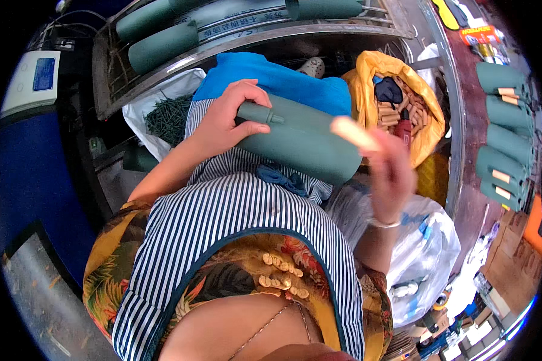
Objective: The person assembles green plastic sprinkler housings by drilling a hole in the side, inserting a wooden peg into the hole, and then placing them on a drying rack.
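Observation:
A dark green cylinder point(301, 141) lies tilted across my lap, over the blue cloth point(265, 75) and striped apron point(223, 198). My left hand point(226, 117) is closed round its narrower, stepped end, thumb and fingers on either side. At the other end, my right hand point(391, 171), smeared by motion, pinches a short tan strip point(352, 133). The strip overlaps the cylinder's upper right side in view; I cannot tell whether the two touch.
A yellow bag point(430, 138) of tan pieces stands at the right, a red-handled tool point(403, 129) in it. A white bag point(138, 99) of thin green pieces is at the left. Green cylinders point(506, 144) line the right-hand table; others point(162, 47) lie on the metal-framed rack ahead.

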